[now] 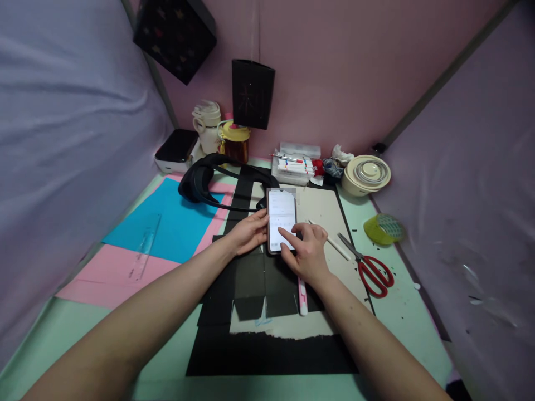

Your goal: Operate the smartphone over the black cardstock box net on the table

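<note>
My left hand (252,230) grips the left edge of a smartphone (281,210), whose lit screen faces up at me. Over the lower half of that screen is my right hand (308,250), its index finger stretched onto the glass and its thumb apart. A white pen-like stick (339,248) lies just right of the right hand, partly hidden by it. Below the phone, a pink cutter (302,298) rests on folded black card (251,283). Red-handled scissors (371,270) lie further right, blades pointing up and left.
Blue paper (167,223) and pink paper (96,275) lie left, with a clear ruler (148,245). A black headset (198,181) sits behind the phone. Green tape (382,229), lidded bowls (366,175) and a marker box (292,167) stand around. Black boxes (253,94) hang above.
</note>
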`<state>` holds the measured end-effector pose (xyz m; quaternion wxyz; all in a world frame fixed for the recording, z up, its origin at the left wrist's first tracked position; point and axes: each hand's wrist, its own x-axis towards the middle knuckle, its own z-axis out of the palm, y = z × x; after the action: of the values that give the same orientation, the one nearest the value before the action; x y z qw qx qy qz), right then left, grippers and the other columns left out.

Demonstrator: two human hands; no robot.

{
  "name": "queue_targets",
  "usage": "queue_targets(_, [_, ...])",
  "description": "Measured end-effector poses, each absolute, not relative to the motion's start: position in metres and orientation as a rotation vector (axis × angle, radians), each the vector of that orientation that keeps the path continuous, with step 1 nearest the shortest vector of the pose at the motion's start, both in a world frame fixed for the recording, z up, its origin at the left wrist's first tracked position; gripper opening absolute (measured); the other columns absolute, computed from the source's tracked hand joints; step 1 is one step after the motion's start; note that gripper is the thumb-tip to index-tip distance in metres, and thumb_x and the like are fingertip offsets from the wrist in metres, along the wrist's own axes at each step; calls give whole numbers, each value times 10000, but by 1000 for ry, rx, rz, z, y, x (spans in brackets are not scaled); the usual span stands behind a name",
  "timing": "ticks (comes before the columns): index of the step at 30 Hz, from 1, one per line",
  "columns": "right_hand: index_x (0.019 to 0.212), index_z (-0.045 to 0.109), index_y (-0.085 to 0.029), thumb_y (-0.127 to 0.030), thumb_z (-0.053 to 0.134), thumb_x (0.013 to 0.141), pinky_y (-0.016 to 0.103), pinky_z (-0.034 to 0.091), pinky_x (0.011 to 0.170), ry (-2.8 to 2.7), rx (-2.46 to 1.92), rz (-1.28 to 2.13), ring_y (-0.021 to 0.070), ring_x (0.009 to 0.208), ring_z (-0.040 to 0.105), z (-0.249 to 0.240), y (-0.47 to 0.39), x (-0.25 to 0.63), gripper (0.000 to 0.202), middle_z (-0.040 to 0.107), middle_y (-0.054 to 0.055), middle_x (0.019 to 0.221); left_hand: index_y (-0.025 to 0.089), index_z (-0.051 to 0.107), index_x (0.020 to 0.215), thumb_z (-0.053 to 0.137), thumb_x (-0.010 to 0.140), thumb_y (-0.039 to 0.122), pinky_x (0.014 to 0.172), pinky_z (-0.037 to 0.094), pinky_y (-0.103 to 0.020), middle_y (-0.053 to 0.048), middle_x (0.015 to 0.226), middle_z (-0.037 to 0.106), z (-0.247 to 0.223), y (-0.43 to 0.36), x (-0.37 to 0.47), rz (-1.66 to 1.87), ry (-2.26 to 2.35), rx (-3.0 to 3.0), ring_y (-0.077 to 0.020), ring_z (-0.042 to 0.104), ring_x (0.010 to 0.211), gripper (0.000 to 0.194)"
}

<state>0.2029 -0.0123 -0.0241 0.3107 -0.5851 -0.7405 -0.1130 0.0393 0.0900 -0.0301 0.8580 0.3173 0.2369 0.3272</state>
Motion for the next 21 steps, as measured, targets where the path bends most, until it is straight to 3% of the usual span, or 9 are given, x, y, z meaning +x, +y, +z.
queue_targets(16, [998, 740, -285, -277, 603, 869, 409, 310, 856, -1976, -1468, -316, 231, 930, 472, -23, -16, 203, 188, 618, 55, 942, 181, 648, 1152, 654, 852, 165, 782, 526, -286, -75, 1012, 728, -31, 91, 39, 689, 494, 678, -154, 686, 832, 300])
queue_targets(21, [1040, 732, -277, -288, 590, 879, 416, 317, 848, -1898, -1568, -358, 243, 928, 463, -21, -14, 206, 214, 616, 65, 947, 174, 650, 1146, 639, 859, 151, 773, 533, -286, -77, 989, 731, -31, 90, 39, 686, 490, 676, -153, 686, 819, 289])
